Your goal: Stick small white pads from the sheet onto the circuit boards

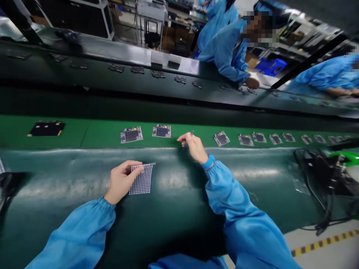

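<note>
My left hand (122, 179) pinches a sheet with a grid of small white dots (141, 183), thumb on its face, above the green bench. A thin pale strip runs along the sheet's top edge. Over the bright green belt, my right hand (193, 146) is closed, thumb and fingers together. Small dark and grey bits show around its fingers, but what it grips is mostly hidden. Left of that hand lie a circuit board (162, 131) and another circuit board (131, 135); to its right lies a tilted circuit board (221, 138).
Several more boards (275, 139) line the belt (75, 130) to the right; a black board (47, 129) lies far left. Cables and a black device (333, 172) occupy the bench's right end. Beyond, a second line carries boards (158, 74), with people (224, 48) in blue smocks.
</note>
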Motion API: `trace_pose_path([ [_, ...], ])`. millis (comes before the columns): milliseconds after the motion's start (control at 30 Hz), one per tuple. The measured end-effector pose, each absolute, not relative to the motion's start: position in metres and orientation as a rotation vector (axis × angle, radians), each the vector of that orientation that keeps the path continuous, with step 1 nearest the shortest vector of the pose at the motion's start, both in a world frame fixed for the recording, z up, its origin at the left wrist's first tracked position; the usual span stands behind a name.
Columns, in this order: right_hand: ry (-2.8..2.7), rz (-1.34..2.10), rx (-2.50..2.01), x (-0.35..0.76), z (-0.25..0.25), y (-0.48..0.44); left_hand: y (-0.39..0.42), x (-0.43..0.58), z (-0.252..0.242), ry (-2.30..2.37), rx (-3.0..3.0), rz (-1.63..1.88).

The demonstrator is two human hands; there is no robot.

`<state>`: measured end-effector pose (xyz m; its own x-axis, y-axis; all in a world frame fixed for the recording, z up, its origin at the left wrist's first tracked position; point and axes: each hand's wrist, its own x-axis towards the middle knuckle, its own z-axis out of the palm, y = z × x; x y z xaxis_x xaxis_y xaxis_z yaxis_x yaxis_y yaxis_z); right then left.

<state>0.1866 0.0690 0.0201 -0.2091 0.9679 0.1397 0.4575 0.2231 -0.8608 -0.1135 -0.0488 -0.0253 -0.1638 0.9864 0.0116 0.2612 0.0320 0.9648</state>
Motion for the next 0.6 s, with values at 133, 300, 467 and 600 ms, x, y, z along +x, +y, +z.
trace_pose_path([
  [133,-1.902,0.757,-1.282,0.198,0.019,0.043,-0.031,-0.093,-0.012,1.495,1.457,1.166],
  [300,-2.018,1.000,-1.248,0.207,0.015,0.032,0.000,-0.067,-0.008,1.456,1.428,1.221],
  [467,-1.445,1.602,-1.167,0.205,0.013,0.038,0.005,-0.065,-0.017,1.461,1.412,1.228],
  [600,-1.179,1.693,-1.007,0.177,0.021,0.048,0.003,-0.067,-0.015,1.467,1.432,1.237],
])
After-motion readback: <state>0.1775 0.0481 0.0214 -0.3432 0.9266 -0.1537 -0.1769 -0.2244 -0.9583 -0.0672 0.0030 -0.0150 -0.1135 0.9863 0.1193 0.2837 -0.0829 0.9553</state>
